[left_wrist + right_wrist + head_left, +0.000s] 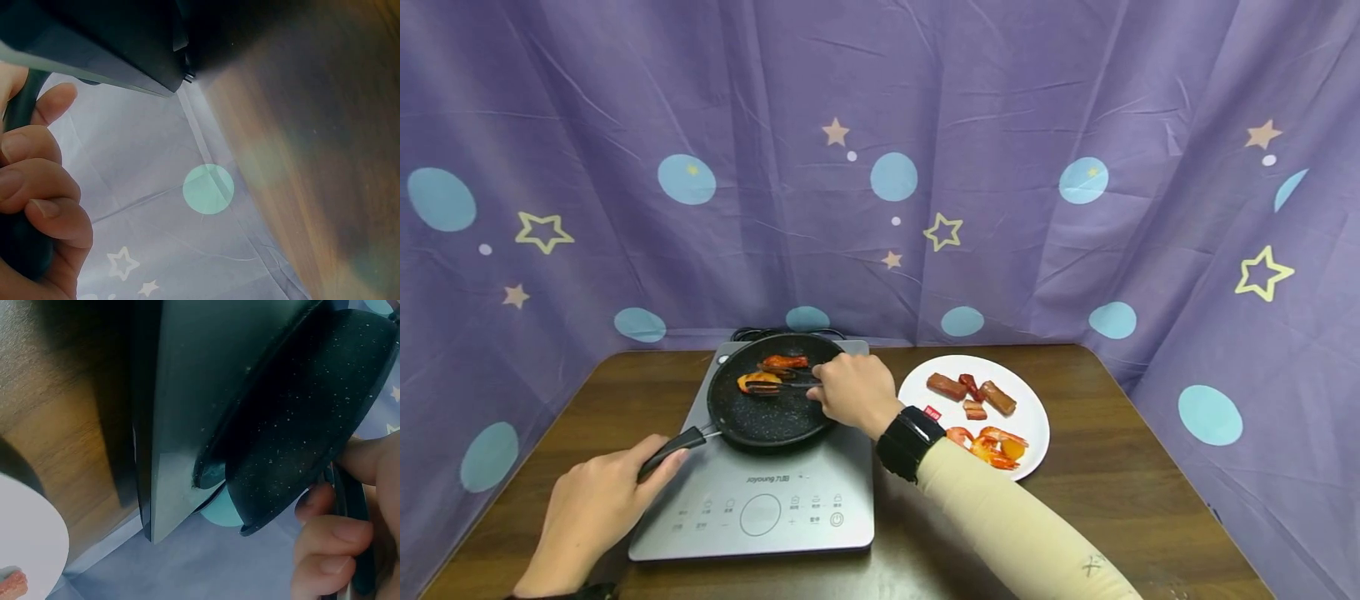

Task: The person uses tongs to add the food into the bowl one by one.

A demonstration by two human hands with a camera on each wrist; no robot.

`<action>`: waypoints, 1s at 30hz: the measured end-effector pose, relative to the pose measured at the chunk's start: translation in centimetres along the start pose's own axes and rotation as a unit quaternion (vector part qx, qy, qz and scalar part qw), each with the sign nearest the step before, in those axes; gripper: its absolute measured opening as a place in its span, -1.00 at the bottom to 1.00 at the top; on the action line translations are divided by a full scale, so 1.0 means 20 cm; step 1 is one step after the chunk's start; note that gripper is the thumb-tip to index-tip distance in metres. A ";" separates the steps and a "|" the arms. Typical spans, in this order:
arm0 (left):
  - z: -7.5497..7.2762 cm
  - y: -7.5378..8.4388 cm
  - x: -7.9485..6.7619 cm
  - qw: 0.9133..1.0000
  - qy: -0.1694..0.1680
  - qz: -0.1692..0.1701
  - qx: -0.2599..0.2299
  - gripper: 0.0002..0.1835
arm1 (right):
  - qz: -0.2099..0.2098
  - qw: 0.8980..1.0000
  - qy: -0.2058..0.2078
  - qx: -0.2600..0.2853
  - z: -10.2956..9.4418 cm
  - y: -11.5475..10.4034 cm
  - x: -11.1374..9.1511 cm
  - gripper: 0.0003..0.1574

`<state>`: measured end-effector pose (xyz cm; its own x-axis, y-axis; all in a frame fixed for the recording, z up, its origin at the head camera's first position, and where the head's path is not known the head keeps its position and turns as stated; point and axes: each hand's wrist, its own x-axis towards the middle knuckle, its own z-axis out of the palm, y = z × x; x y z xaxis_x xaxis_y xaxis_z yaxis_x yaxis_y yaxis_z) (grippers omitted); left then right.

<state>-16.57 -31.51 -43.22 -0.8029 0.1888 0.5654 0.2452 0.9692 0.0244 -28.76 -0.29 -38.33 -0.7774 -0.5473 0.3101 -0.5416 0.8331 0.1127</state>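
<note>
My left hand [597,502] grips the black handle [668,452] of a speckled black frying pan [778,425], its fingers curled round the handle [24,250] in the left wrist view. The pan sits on a silver induction cooktop [730,467]. With my right hand [859,393] over the pan's right side, I hold dark tongs [797,385] whose tips reach into the pan at an orange-yellow food piece [752,380]. Just behind it lies a reddish-brown piece [786,362]. The right wrist view shows fingers wrapped round the tongs' dark handle [355,509].
Right of the cooktop, a white plate [1032,417] bears several brown meat pieces [947,386] and orange shrimp [992,450]. Both stand on a brown wooden table [1097,467]. Black cable [745,334] lies behind the cooktop, before a purple patterned curtain [1000,267].
</note>
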 end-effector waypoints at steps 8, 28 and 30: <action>0.01 0.00 0.00 1.000 -0.003 -0.003 -0.003 -0.70 | -0.008 1.000 0.006 -0.024 0.01 0.01 0.00 -0.69; 0.00 0.00 0.00 1.000 -0.014 -0.009 -0.005 -0.71 | -0.018 0.999 0.034 -0.034 0.00 0.02 -0.03 -0.69; 0.00 0.00 0.00 1.000 -0.010 -0.006 -0.005 -0.71 | -0.017 0.999 0.034 -0.027 -0.01 0.03 -0.04 -0.68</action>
<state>-16.48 -31.49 -43.19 -0.8169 0.1796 0.5481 0.2396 0.9701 0.0393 -28.35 0.67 -38.35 -0.7347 -0.5701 0.3676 -0.5474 0.8183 0.1751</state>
